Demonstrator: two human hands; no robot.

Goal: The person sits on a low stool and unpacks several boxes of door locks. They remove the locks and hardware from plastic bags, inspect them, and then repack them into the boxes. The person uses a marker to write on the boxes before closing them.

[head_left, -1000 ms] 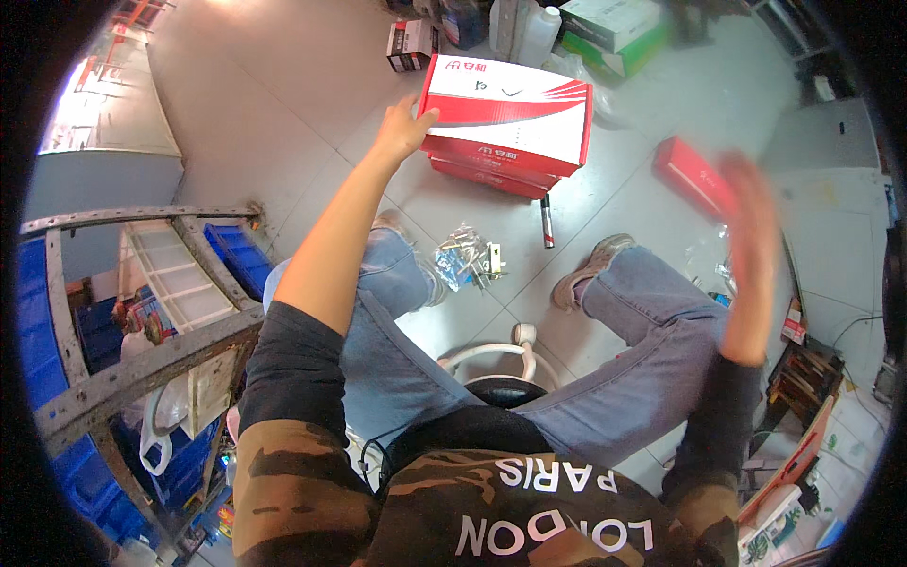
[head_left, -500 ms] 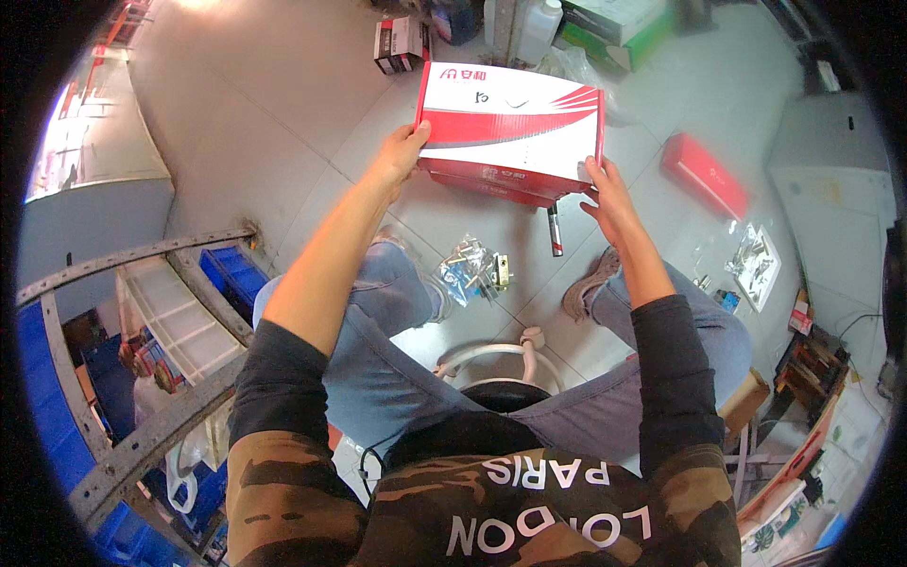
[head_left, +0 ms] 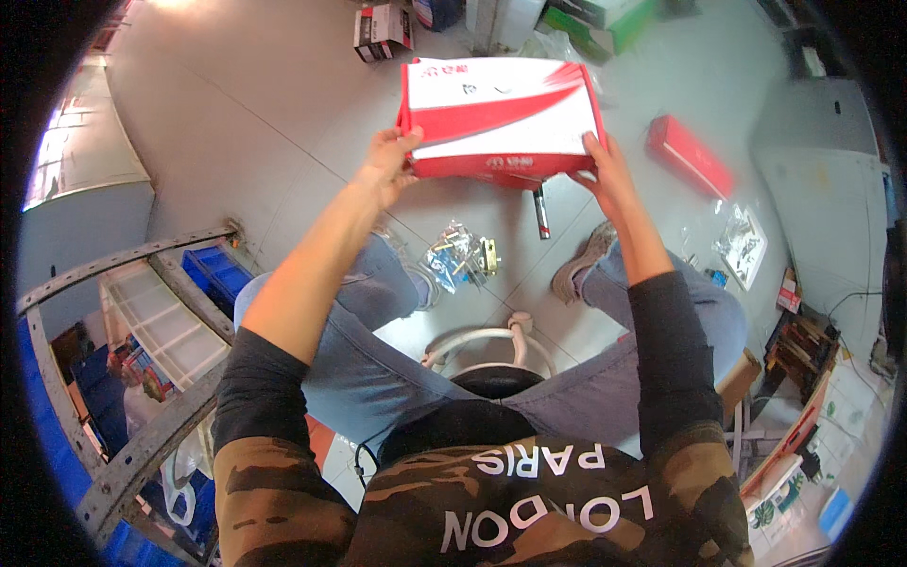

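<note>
A red and white cardboard box (head_left: pixel 501 109) is held out in front of me above the floor. My left hand (head_left: pixel 389 163) grips its left end, thumb on the near left corner. At the other end my right hand (head_left: pixel 607 172) is closed on the near right corner, with its fingertips partly hidden under the box. Below the box, a dark pen-like stick (head_left: pixel 541 213) lies on the tiles. Clear bags of small metal parts (head_left: pixel 458 257) lie between my feet, a brass-coloured piece among them.
On the right lie a long red box (head_left: pixel 691 157) and a white tray (head_left: pixel 744 248) with bagged parts. A metal rack (head_left: pixel 151 430) with blue bins (head_left: pixel 219 274) stands at my left. Farther off is a small black and white carton (head_left: pixel 384 32). A round stool base (head_left: pixel 491 345) shows beneath me.
Both hands have shifted the box slightly left and toward the far side, tipping it so more of its red near side shows. The whole view has also shifted a little.
</note>
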